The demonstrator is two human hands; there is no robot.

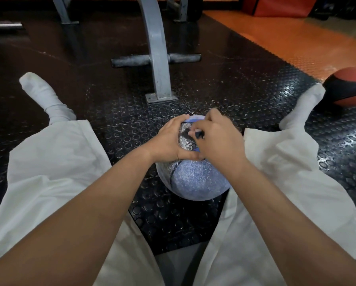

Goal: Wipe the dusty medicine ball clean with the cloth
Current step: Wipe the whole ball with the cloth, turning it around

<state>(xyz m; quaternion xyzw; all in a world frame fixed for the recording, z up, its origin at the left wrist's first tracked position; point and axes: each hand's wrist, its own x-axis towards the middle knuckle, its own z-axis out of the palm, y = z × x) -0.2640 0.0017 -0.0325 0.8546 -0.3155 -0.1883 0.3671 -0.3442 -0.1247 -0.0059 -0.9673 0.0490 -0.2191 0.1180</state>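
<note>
While the medicine ball (195, 178) sits on the studded black mat (234, 89) between the 2 legs (55, 172), left hand (168, 141) grips its top. Right hand (218, 141) curls beside it, pinching a small dark item (200, 134) against the ball; too blurred to identify.

1. Dim indoor light falls from above. The studded rubber mat (255, 89) catches small glints on its studs, strongest at the right.
2. The white trousers (49, 172) come out bright, nearly washed out (folds barely show).
3. The far left corner sinks into black, while the orange floor (286, 38) glows warm.
4. Motion blur smears the right grip (220, 141) at its fingertips (193, 133).
5. Wide-angle bending stretches the frame's edges.
</note>
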